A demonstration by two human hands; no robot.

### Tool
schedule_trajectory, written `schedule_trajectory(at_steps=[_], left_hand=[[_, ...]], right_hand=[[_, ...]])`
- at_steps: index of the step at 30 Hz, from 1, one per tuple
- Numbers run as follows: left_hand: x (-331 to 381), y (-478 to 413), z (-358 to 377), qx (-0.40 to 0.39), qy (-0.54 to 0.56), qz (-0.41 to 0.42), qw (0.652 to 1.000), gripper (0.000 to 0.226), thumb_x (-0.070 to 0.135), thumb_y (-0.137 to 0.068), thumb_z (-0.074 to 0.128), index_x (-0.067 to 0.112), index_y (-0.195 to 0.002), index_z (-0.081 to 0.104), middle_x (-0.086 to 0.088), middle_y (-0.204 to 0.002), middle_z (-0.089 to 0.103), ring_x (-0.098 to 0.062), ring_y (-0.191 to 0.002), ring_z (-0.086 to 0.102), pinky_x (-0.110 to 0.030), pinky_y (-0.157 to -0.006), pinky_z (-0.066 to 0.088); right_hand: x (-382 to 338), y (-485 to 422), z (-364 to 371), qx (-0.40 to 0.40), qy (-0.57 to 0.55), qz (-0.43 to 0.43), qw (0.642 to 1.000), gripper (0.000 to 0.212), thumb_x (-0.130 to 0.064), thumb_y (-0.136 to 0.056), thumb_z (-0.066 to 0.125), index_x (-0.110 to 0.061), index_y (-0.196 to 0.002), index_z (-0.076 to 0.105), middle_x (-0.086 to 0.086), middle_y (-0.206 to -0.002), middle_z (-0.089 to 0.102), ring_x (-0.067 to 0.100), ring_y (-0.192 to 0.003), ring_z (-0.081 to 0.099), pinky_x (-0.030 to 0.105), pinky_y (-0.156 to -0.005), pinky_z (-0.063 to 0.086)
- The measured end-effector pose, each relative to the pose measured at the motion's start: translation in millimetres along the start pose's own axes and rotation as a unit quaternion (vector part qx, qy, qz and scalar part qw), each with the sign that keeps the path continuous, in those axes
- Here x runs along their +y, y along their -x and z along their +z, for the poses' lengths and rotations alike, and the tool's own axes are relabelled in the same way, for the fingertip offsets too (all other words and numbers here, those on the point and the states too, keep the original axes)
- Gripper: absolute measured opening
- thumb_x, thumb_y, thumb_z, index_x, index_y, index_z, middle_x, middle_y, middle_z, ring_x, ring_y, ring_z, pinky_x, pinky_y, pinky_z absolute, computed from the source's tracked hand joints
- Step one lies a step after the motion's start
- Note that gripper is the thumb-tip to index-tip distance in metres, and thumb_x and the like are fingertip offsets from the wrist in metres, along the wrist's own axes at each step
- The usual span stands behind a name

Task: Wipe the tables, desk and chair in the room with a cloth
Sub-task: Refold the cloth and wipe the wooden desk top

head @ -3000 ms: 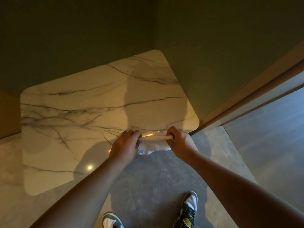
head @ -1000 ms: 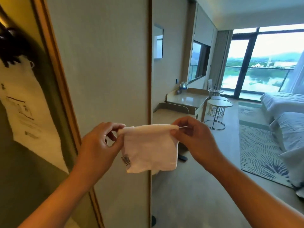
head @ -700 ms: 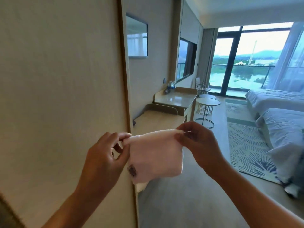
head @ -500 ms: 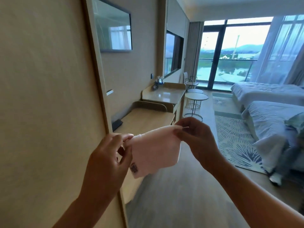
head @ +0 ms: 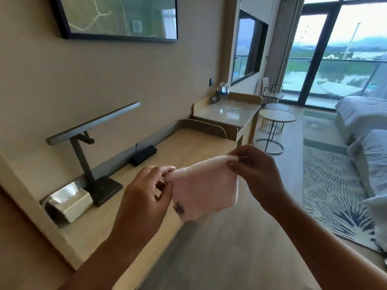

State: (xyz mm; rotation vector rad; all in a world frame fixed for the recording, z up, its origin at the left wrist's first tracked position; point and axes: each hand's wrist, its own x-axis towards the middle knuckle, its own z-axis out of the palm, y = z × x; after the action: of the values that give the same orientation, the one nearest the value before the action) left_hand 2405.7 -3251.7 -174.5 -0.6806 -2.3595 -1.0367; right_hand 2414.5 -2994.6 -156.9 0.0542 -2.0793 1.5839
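Observation:
A small pale cloth point(head: 204, 189) with a dark label hangs folded in the air between my hands. My left hand point(head: 144, 199) pinches its left top corner and my right hand point(head: 257, 174) pinches its right top corner. Below and to the left runs a long light wooden desk point(head: 184, 147) along the wall. Beyond it stands a second desk with a glossy top point(head: 228, 114). A round wire-legged side table point(head: 277, 118) stands past that, and a chair point(head: 271, 91) is by the window.
On the wooden desk stand a dark bar lamp point(head: 90, 139), a black box point(head: 143, 154) and a shiny tissue holder point(head: 69, 203). Bottles point(head: 223, 88) sit on the far desk. Beds point(head: 364, 126) and a patterned rug point(head: 333, 185) lie at right.
The view swung from the marble table and the doorway into the room, closing on the wooden desk. Both hands kept hold of the cloth's top corners throughout.

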Motion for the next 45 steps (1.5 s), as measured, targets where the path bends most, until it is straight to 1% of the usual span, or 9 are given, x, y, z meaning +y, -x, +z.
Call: schedule_trajectory(at_steps=[5, 9, 12, 23, 29, 33, 37, 41, 45], left_hand=[[8.7, -57.7, 77.8, -0.009, -0.007, -0.043, 0.999, 0.029, 0.035, -0.094, 0.061, 0.024, -0.121, 0.064, 0.016, -0.106, 0.062, 0.001, -0.095, 0.061, -0.010, -0.073, 0.054], [18.3, -102.4, 128.6, -0.022, -0.009, -0.067, 0.997, 0.024, 0.033, -0.094, 0.063, 0.029, -0.118, 0.064, 0.022, -0.103, 0.060, 0.002, -0.095, 0.061, -0.008, -0.072, 0.052], [19.4, -135.3, 158.1, -0.036, -0.002, -0.082, 0.996, 0.020, 0.031, -0.095, 0.063, 0.031, -0.115, 0.064, 0.021, -0.103, 0.061, 0.001, -0.094, 0.062, -0.009, -0.071, 0.052], [-15.3, -276.9, 256.4, -0.040, 0.004, -0.087, 0.995, 0.029, 0.041, -0.089, 0.058, 0.029, -0.113, 0.069, 0.019, -0.103, 0.064, -0.008, -0.094, 0.065, -0.017, -0.069, 0.053], [-59.1, -351.2, 337.3, -0.035, 0.027, -0.133, 0.990, 0.023, 0.021, -0.092, 0.068, 0.030, -0.113, 0.069, 0.018, -0.102, 0.063, -0.010, -0.091, 0.064, -0.018, -0.065, 0.050], [-90.4, -393.5, 399.7, -0.047, 0.032, -0.169, 0.984, 0.021, 0.015, -0.093, 0.069, 0.029, -0.108, 0.070, 0.016, -0.101, 0.062, -0.010, -0.089, 0.062, -0.013, -0.065, 0.045], [-119.1, -421.5, 457.4, -0.067, 0.026, -0.204, 0.976, 0.016, 0.014, -0.095, 0.066, 0.028, -0.102, 0.069, 0.018, -0.099, 0.059, -0.003, -0.090, 0.057, -0.006, -0.071, 0.039], [-148.0, -441.1, 522.5, -0.075, 0.043, -0.267, 0.960, 0.019, 0.016, -0.098, 0.060, 0.035, -0.100, 0.061, 0.017, -0.105, 0.060, -0.008, -0.104, 0.058, -0.016, -0.084, 0.044], [-169.5, -459.8, 598.3, -0.073, 0.100, -0.361, 0.924, 0.020, 0.016, -0.102, 0.052, 0.037, -0.101, 0.053, 0.014, -0.094, 0.063, -0.010, -0.085, 0.061, -0.028, -0.076, 0.049]], right_hand=[[56.7, -79.1, -52.1, -0.072, 0.014, 0.001, 0.997, 0.022, 0.002, -0.085, 0.074, -0.018, -0.090, 0.071, -0.003, -0.090, 0.073, 0.014, -0.084, 0.069, 0.028, -0.074, 0.056], [94.8, -137.2, -86.1, -0.119, 0.033, 0.004, 0.992, 0.016, -0.016, -0.082, 0.074, -0.029, -0.088, 0.069, -0.003, -0.090, 0.072, 0.019, -0.087, 0.070, 0.052, -0.082, 0.059], [120.9, -179.8, -105.0, -0.149, 0.044, -0.001, 0.988, 0.014, -0.025, -0.079, 0.072, -0.033, -0.090, 0.068, -0.005, -0.090, 0.072, 0.020, -0.088, 0.070, 0.058, -0.081, 0.057], [213.9, -342.0, -141.6, -0.198, 0.016, -0.007, 0.980, 0.023, -0.009, -0.088, 0.076, -0.031, -0.091, 0.070, -0.004, -0.092, 0.073, 0.019, -0.090, 0.072, 0.052, -0.085, 0.059], [283.3, -429.1, -146.5, -0.212, 0.055, 0.009, 0.976, 0.017, -0.015, -0.087, 0.073, -0.030, -0.094, 0.068, -0.001, -0.093, 0.072, 0.023, -0.086, 0.070, 0.054, -0.078, 0.059], [344.3, -487.2, -145.3, -0.208, 0.048, 0.055, 0.975, 0.030, -0.002, -0.088, 0.073, -0.030, -0.094, 0.068, -0.002, -0.093, 0.070, 0.023, -0.087, 0.068, 0.059, -0.079, 0.058], [403.8, -532.7, -143.2, -0.233, 0.081, 0.072, 0.966, 0.030, -0.006, -0.089, 0.073, -0.035, -0.092, 0.066, -0.008, -0.091, 0.070, 0.019, -0.086, 0.067, 0.050, -0.076, 0.060], [469.9, -574.3, -143.5, -0.267, 0.085, 0.102, 0.954, 0.026, -0.007, -0.089, 0.073, -0.031, -0.093, 0.066, -0.010, -0.090, 0.069, 0.015, -0.085, 0.066, 0.039, -0.074, 0.057], [542.5, -624.5, -144.9, -0.319, 0.110, 0.124, 0.933, 0.015, -0.014, -0.094, 0.069, -0.028, -0.095, 0.063, -0.013, -0.089, 0.067, 0.009, -0.085, 0.063, 0.027, -0.070, 0.054]])
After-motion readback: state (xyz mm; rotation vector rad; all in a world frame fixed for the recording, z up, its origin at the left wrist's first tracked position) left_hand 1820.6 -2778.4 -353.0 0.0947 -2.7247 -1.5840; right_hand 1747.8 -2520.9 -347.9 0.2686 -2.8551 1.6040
